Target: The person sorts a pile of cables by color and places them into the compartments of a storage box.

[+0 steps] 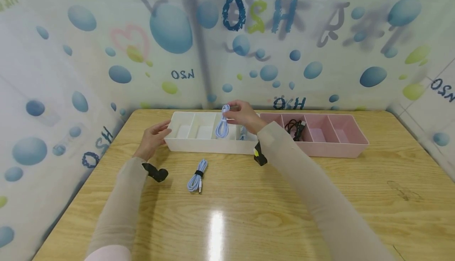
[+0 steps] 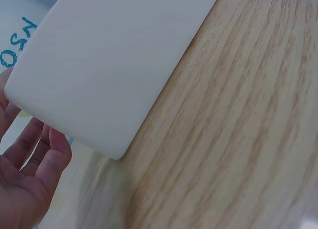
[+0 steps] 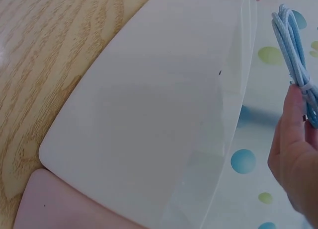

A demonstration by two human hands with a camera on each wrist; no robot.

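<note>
My right hand pinches a coiled light-blue cable above the white divided box. In the right wrist view, the cable stands up from the fingertips, bound at its middle. My left hand touches the left end of the white box, its fingers loosely bent in the left wrist view against the box wall. Another light-blue cable, tied with a black strap, lies on the table in front. Something bluish sits in a compartment of the white box, partly hidden by my right hand.
A pink divided box adjoins the white one on the right. One of its compartments holds a black cable. Both boxes stand near the back edge of the wooden table, before a patterned wall covering.
</note>
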